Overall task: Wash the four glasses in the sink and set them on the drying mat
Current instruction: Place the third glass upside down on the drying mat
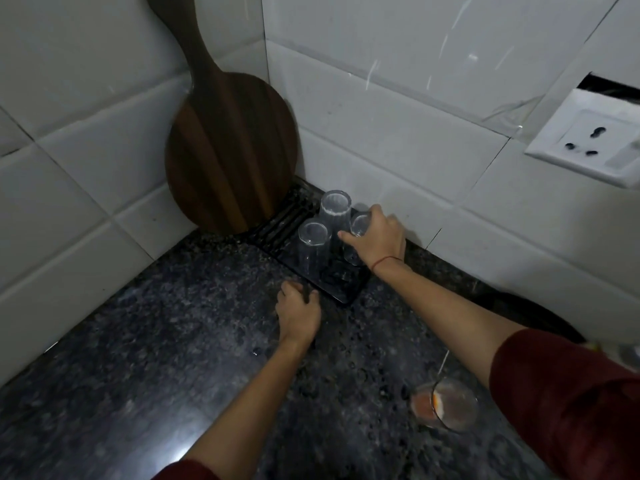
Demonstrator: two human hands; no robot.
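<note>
A: How is the glass (358,226) set?
B: Upright on the mat (341,289), seemingly mouth-down, clasped by the right hand (377,239). The mat's edge is gripped by left hand (298,315) fingers (313,293).

A black ribbed drying mat (277,230) is lying mid-frame, with the left hand (298,313) holding its near edge. Three clear glasses are standing upside down on it, close together: a rear glass (335,211), a left glass (312,247), and a right glass (358,226), which the right hand (377,237) is gripping from above. A fourth glass (445,405), smeared with orange residue, is sitting at lower right, well apart from the mat.
</note>
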